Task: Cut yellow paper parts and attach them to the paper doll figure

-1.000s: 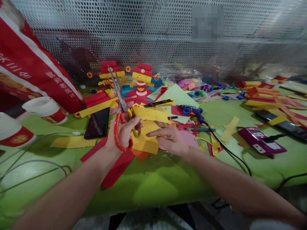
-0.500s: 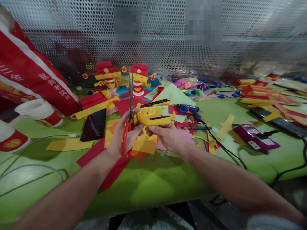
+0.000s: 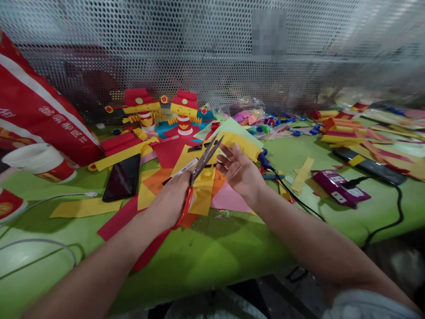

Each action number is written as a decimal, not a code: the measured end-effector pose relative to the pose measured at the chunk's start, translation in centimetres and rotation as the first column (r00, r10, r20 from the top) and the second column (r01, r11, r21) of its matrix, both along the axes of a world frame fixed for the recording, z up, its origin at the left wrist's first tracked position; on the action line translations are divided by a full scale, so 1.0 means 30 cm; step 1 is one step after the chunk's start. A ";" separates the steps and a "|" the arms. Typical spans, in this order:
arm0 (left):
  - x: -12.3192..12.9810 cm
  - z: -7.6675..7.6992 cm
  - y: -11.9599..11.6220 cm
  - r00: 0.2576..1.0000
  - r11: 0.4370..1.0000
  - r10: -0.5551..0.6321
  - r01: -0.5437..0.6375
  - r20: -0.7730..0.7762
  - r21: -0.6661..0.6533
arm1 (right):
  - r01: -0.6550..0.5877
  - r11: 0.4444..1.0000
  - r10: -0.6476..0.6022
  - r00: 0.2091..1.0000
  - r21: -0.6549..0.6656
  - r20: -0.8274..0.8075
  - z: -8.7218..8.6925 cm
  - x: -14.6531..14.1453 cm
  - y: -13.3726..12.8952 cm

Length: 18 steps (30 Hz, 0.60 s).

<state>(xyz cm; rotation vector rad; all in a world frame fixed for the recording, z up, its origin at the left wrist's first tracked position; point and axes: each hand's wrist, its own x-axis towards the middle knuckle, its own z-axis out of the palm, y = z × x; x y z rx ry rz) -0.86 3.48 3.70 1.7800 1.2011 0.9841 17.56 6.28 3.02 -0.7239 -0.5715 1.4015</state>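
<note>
A pair of scissors [image 3: 188, 201] with red handles is in my left hand [image 3: 174, 195], its slightly parted blades pointing up and to the right. Just beyond that hand, a white marker [image 3: 186, 167] slants across the papers; I cannot tell whether the fingers touch it. My right hand [image 3: 241, 173] is raised beside the blade tips, palm partly turned up, fingers spread and nothing in them. Behind it shows a curved yellow paper sheet [image 3: 247, 145]. Yellow sheets [image 3: 201, 201] and a pink sheet [image 3: 229, 197] lie beneath the hands.
Two red-and-yellow paper figures [image 3: 183, 113] stand at the back, before a perforated metal panel [image 3: 212, 57]. A black phone [image 3: 122, 177] and a paper cup [image 3: 41, 161] are on the left. Rightward are a blue glue gun [image 3: 264, 158], its cord, and a purple power socket [image 3: 340, 188].
Both hands have let go of the yellow frame-shaped object they held. The scissors have swung from upright to leaning right. My right hand has opened and drawn away from the left.
</note>
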 end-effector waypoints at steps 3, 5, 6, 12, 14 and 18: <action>0.003 0.021 -0.014 0.941 0.998 0.009 0.012 -0.338 0.060 | 0.001 0.999 -0.002 1.000 0.044 0.027 0.002 0.002 -0.006; 0.006 0.030 -0.021 0.871 0.996 0.004 0.041 -0.491 0.081 | -0.003 0.997 -0.002 0.998 0.079 0.056 0.002 0.001 -0.009; 0.007 0.032 -0.024 0.840 0.994 -0.008 0.065 -0.542 0.087 | -0.007 0.996 0.001 0.998 0.094 0.061 0.002 0.000 -0.010; 0.006 0.024 -0.024 0.771 0.981 -0.038 0.152 -0.635 0.125 | -0.033 0.993 0.028 0.999 0.116 0.041 -0.007 -0.012 -0.008; 0.006 0.022 -0.023 0.785 0.978 -0.048 0.163 -0.618 0.131 | -0.043 0.993 0.038 0.998 0.113 0.042 -0.011 -0.022 -0.012; 0.009 0.015 -0.023 0.796 0.971 -0.047 0.177 -0.603 0.158 | -0.059 0.995 0.059 0.998 0.084 -0.002 -0.009 -0.042 -0.028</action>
